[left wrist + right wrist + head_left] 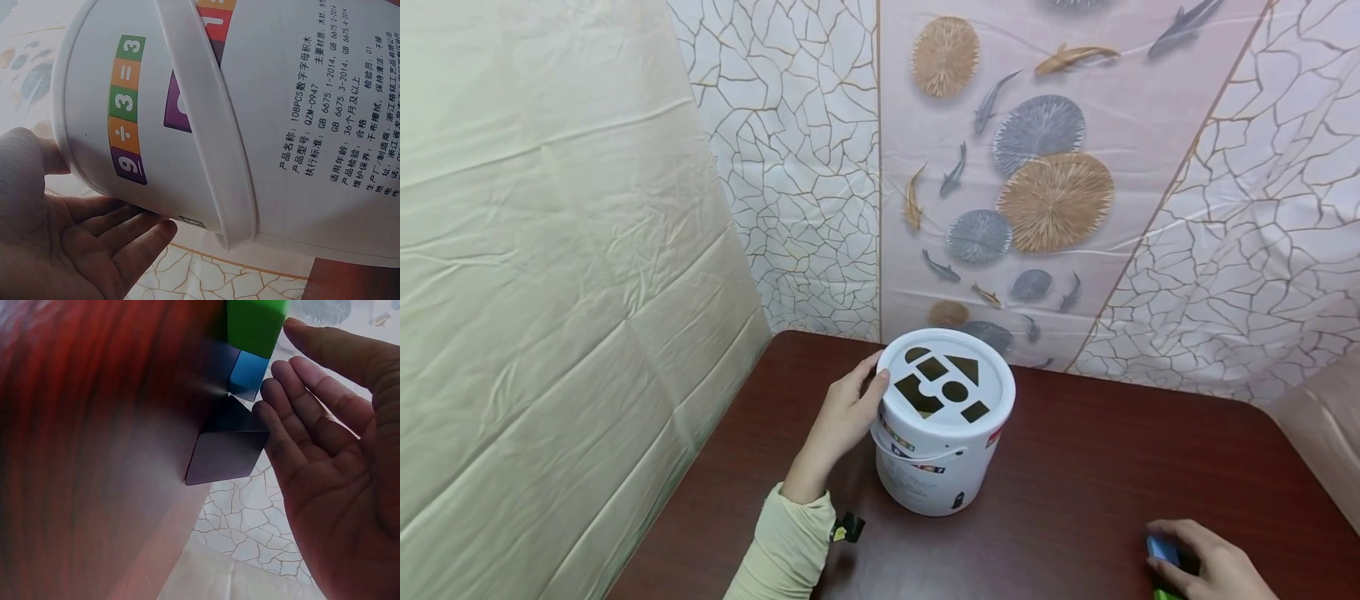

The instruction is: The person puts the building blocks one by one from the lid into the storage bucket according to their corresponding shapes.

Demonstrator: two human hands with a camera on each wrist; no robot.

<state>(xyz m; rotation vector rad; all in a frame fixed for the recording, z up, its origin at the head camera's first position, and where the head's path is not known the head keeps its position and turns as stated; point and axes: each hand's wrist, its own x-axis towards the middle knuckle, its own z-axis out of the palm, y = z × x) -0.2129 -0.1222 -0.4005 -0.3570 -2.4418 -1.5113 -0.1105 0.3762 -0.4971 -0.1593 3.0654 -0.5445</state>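
A white bucket (925,475) stands upright with a white lid (953,337) that has several shaped holes. My left hand (850,408) rests at the lid's left edge, thumb on the rim. Its fingers (134,247) lie loosely extended along the bucket's side. At the lower right, my right hand (1213,562) is beside a blue block (1162,550) and a green block (1165,595). In the right wrist view, its thumb is close to the green block, and its relaxed fingers (312,412) lie alongside the blue block and a dark block (228,456).
The bucket's white handle (203,125) hangs down across its printed side. Everything stands on a dark red-brown table (1075,483). Patterned cloth (820,208) hangs behind the table, with a plain cream cloth (565,292) on the left.
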